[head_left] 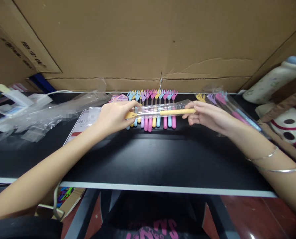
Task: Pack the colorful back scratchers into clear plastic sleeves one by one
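Note:
A yellow back scratcher [177, 112] lies level across the space between my hands, within a clear plastic sleeve [153, 108]. My left hand [116, 113] is closed on its head end, and the fingers hide part of the yellow claw. At the handle end, my right hand [205, 114] pinches the end of the handle and sleeve between thumb and fingers. Just behind it, a row of back scratchers [150, 124] in pink, blue, yellow and purple lies side by side, claws pointing away from me. Several more back scratchers [237, 114] in clear plastic lie to the right.
Loose clear plastic bags [50, 113] cover the table's left side, beside a phone [78, 127] showing a timer. Cardboard [148, 39] walls in the back. A bottle [264, 81] and a patterned bag [289, 126] stand at the right. The black table [148, 162] has a pale front edge.

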`<state>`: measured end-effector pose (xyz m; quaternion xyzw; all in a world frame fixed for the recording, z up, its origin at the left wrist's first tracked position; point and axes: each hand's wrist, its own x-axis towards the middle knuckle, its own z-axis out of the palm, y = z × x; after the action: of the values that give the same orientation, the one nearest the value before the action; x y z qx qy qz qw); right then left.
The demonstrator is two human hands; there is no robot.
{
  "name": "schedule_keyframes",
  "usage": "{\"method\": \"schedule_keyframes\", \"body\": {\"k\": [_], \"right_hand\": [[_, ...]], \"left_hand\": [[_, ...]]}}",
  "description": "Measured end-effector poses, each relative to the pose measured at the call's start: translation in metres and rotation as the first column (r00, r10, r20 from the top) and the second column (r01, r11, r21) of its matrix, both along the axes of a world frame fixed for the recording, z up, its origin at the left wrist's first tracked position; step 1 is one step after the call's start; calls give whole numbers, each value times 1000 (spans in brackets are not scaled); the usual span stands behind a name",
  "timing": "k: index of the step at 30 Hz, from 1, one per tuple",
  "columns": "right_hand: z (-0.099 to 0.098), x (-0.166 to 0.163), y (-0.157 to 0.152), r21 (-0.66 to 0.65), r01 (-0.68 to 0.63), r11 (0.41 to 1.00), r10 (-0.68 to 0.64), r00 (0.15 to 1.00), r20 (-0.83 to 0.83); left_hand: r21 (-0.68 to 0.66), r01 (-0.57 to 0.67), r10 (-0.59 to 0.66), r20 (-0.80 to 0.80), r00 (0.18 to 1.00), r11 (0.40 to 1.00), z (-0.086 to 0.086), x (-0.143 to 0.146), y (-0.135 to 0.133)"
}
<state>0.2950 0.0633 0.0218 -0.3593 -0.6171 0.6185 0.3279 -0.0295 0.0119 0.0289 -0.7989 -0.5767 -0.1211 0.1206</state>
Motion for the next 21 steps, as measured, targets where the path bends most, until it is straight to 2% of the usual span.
{"method": "schedule_keyframes", "body": {"k": [12,21], "right_hand": [[-12,-14,-11,24,-118,993,118,993,27],[-13,-18,-15,-19,-126,992,126,992,-15]], "left_hand": [[31,102,-102,11,995,994,-10,-2,0],[4,173,-173,24,985,985,-11,-3,0]]}}
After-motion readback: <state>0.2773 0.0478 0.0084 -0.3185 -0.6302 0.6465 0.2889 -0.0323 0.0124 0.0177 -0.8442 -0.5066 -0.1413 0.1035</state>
